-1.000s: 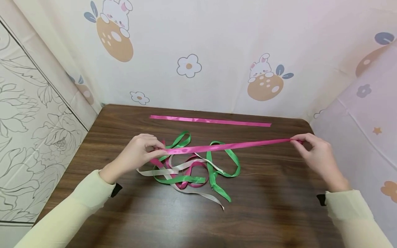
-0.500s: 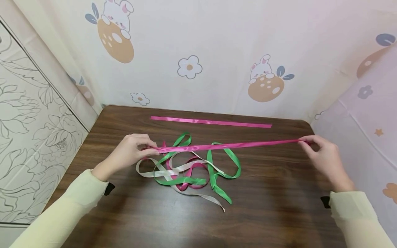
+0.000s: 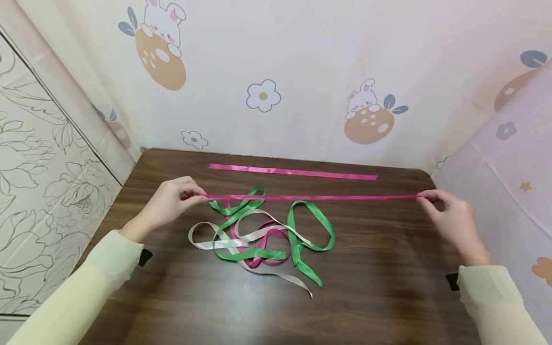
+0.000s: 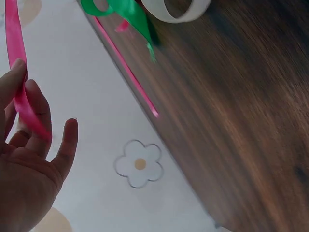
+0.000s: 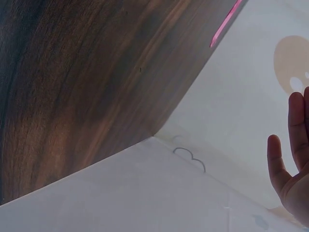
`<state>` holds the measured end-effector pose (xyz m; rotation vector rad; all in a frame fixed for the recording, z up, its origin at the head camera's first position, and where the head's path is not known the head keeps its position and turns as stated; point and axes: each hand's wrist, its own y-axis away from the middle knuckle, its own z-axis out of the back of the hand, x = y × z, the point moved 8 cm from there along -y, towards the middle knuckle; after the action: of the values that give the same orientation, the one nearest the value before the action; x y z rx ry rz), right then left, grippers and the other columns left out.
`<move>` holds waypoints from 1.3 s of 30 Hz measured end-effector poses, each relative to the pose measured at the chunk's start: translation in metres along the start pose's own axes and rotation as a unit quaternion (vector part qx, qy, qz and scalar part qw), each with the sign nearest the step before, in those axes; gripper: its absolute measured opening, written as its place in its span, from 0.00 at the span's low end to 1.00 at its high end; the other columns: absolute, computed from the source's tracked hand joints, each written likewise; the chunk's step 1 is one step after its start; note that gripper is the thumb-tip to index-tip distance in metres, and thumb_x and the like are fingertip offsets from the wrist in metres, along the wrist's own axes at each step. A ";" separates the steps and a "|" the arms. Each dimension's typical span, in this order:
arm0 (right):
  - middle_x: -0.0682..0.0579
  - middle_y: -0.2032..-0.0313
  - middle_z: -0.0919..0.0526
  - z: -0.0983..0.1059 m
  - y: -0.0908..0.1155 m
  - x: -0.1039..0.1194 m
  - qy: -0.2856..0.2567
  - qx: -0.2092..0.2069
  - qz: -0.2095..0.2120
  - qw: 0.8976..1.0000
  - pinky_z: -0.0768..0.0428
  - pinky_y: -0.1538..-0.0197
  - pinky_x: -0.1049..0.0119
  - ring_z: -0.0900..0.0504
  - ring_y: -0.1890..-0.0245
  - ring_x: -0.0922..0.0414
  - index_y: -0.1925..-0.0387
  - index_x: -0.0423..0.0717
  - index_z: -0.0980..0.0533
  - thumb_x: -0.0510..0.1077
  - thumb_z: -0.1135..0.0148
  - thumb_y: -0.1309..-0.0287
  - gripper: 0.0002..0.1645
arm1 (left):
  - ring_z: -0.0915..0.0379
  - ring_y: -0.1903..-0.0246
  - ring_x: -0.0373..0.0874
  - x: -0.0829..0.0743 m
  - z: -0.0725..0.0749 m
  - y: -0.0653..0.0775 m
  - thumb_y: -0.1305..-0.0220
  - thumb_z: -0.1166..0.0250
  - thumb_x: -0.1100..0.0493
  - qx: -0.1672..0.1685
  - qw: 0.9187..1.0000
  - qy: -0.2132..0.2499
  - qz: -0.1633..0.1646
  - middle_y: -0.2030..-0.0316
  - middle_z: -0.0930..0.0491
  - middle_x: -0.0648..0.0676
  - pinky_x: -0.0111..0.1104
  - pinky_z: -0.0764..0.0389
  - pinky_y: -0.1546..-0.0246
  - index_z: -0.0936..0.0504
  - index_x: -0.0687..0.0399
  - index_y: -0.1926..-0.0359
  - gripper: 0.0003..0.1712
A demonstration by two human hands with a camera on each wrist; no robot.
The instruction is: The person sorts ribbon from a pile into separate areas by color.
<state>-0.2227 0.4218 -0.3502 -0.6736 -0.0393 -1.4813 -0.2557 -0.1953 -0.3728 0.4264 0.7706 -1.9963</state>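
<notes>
A pink satin ribbon (image 3: 310,197) is stretched straight across the head view, above the tabletop. My left hand (image 3: 170,203) pinches its left end between thumb and fingertips. In the left wrist view, a short tail of this ribbon (image 4: 15,38) hangs past the fingers over the palm. At the other end, my right hand (image 3: 450,215) pinches the ribbon; the right wrist view catches only part of that hand. Below the taut strip lies a loose tangle of green ribbon (image 3: 271,253), white ribbon (image 3: 233,244) and more pink ribbon (image 3: 264,239).
Another pink ribbon (image 3: 293,171) lies flat and straight along the back of the dark wooden table (image 3: 366,297). A curtain (image 3: 302,72) printed with rabbits and flowers hangs behind the table edge and along the sides.
My left hand has moved left and slightly up, its grip now nearer the ribbon's left end. My right hand has shifted a little right. The ribbon has become longer between the hands, straighter and level.
</notes>
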 end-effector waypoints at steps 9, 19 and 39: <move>0.90 0.71 0.34 -0.007 -0.007 -0.013 0.003 0.004 -0.023 1.000 0.35 0.66 0.77 0.37 0.72 0.82 0.58 0.43 0.14 0.44 0.29 0.36 0.09 | 0.27 0.71 0.38 0.039 0.005 -0.006 0.36 0.26 0.56 0.017 0.995 0.011 0.099 0.65 0.12 0.50 0.25 0.26 0.70 0.10 0.48 0.60 0.05; 0.56 0.70 0.15 -0.021 -0.017 -0.026 0.010 0.034 -0.049 0.998 0.35 0.69 0.77 0.35 0.74 0.75 0.56 0.43 0.15 0.48 0.32 0.33 0.13 | 0.25 0.67 0.38 0.069 0.004 -0.020 0.34 0.28 0.49 0.005 0.987 0.038 0.156 0.62 0.10 0.56 0.24 0.26 0.68 0.10 0.50 0.57 0.12; 0.38 0.60 0.16 -0.077 -0.046 -0.053 -0.005 0.097 -0.118 0.988 0.30 0.71 0.70 0.28 0.69 0.56 0.51 0.37 0.18 0.52 0.40 0.27 0.21 | 0.24 0.57 0.52 0.118 -0.024 -0.057 0.30 0.32 0.46 -0.018 0.972 0.019 0.235 0.53 0.12 0.63 0.34 0.26 0.58 0.11 0.58 0.52 0.20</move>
<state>-0.2998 0.4382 -0.4176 -0.5313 -0.2750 -1.6767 -0.3652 -0.2331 -0.4382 0.5704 0.6554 -1.5328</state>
